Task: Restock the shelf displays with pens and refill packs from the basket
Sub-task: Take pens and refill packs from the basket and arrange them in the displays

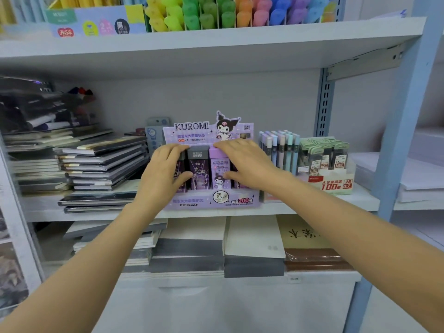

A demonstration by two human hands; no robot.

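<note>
Since the refill packs (199,169) stand upright in a tight row, both hands work them from the front and top together. The left hand (165,169) covers the left end of the row and the right hand (243,162) the right end. On each hand the fingers (175,147) curl over the tops of the packs while the thumb lies against their front faces, so each hand holds its end of the row in a loose pinch. My guess is that this grip squares the packs and presses them back and level in their display box (211,200); whether a new pack is going in under either palm is hidden.

The display box is lilac card with a cartoon character and the word KUROMI on its raised back panel. It sits at the front edge of the middle shelf (312,207). Between the hands two packs show: one dark with a grey cap, one pale purple with the same character printed on it. Both are slim, flat-faced plastic cases, so they should slide and tip easily against one another.

Just to the right stand pastel pens (278,150), then a green-capped refill display (324,162). Stacked notebooks (101,162) lie to the left. No basket is in view.
</note>
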